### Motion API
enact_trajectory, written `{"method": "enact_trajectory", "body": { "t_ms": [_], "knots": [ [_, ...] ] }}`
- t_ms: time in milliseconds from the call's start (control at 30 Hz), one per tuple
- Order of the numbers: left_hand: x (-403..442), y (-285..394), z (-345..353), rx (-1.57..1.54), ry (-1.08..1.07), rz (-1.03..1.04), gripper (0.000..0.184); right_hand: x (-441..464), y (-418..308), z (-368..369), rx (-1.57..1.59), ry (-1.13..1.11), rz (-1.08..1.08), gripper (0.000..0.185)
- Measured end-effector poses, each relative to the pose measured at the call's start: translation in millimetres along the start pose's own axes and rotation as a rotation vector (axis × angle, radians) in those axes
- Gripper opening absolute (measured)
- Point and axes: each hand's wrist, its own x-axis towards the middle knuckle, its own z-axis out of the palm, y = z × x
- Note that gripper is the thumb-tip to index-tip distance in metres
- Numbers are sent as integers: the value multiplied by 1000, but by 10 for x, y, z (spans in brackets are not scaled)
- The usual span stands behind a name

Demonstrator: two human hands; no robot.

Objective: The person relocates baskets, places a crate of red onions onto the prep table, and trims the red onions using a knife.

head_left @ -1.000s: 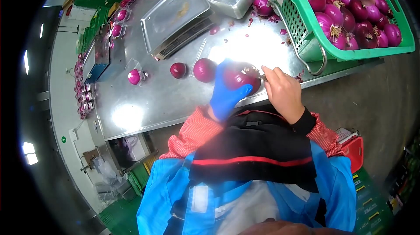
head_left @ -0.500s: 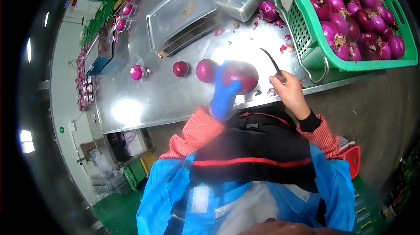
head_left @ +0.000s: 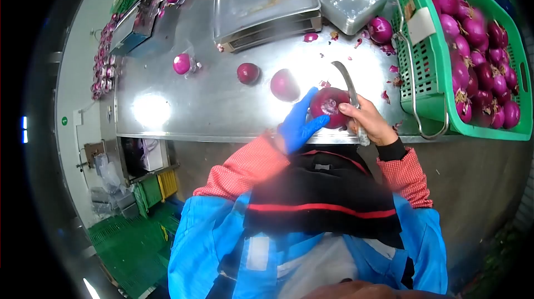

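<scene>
My left hand (head_left: 300, 124), in a blue glove, is closed around the left side of a red onion (head_left: 329, 101) above the table's front edge. The onion's pale root end faces me. Bare, my right hand (head_left: 371, 122) grips a curved knife (head_left: 346, 76), its blade pointing up and away along the onion's right side. The right thumb presses against the onion, close to the root end. Left of these hands, a second red onion (head_left: 284, 85) lies on the metal table, with a darker one (head_left: 248, 73) farther left.
A green crate (head_left: 425, 90) full of red onions stands at the right. Behind the hands are a metal scale (head_left: 267, 7) and a clear plastic tub (head_left: 354, 4). Another onion (head_left: 380, 30) sits beside the tub, among skin scraps. A plastic-wrapped onion (head_left: 181, 63) lies at left.
My right hand has brought the knife left to the onion, and its thumb now touches it. My left hand's onion has turned and moved right. The whole view has shifted.
</scene>
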Motion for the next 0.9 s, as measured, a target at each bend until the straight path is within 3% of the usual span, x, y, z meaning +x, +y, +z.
{"method": "enact_trajectory", "body": {
  "t_ms": [33, 100, 200, 267, 367, 400, 467, 533, 600, 633, 733, 767, 833, 900],
  "knots": [
    [9, -90, -35, 131, 56, 76, 67, 94, -122, -25, -224, -5, -3, 50],
    [93, -123, -126, 407, 160, 113, 71, 282, -320, 84, -424, 0, -320, 49],
    [227, -240, -240, 756, 349, 183, 69, 518, -710, 271, -956, 160, -237, 64],
    [242, -433, -360, 707, 391, 94, 63, 713, -832, 449, -1305, 230, -263, 66],
    [100, -390, -520, 703, 658, -11, 49, 1068, -655, 644, -1648, 313, -433, 49],
    [13, -530, -574, 759, 692, 38, 47, 1125, -610, 680, -1658, 265, -514, 43],
    [-39, -625, -673, 571, 694, -123, 44, 1150, -578, 723, -1632, 275, -448, 43],
    [-2, -395, -778, 61, 599, -521, 44, 1197, -527, 633, -1525, 305, -402, 46],
    [54, -633, -839, -186, 542, -518, 44, 1280, -394, 340, -1341, 455, -435, 48],
    [82, -804, -857, -187, 517, -487, 43, 1319, -330, 215, -1275, 510, -397, 48],
    [182, -1003, -911, -117, 456, -386, 38, 1410, -87, 3, -1142, 389, -176, 44],
    [206, -972, -916, -80, 437, -349, 36, 1434, -66, 85, -998, 307, -202, 37],
    [188, -889, -935, 19, 423, -456, 34, 1340, -40, 177, -744, 304, -64, 32],
    [99, -688, -1010, 125, 365, -542, 33, 1315, 96, 249, -821, 309, -200, 25]
  ]
}}
